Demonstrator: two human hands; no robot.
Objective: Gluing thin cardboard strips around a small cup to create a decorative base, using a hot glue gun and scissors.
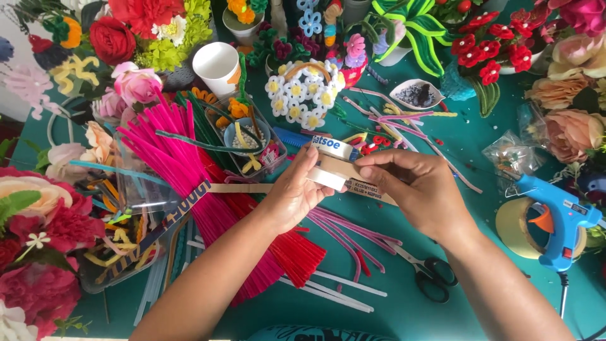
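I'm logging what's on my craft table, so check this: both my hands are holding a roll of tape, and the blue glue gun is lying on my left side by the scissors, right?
Not quite. In the head view both hands, left hand and right hand, do hold the roll of tape, but the blue glue gun lies on your right side, past the scissors.

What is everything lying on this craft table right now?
Tape roll: one, white and tan, centre, held by both hands.
Pipe cleaners: big bundle, pink and red, left of centre.
Paper cup: one, white, top left.
Flower basket: one, white and yellow, top centre.
Scissors: one, black handles, lower right.
Glue gun: one, blue, right edge.
Table: teal.
Left hand: grips the roll.
Right hand: pinches the roll.
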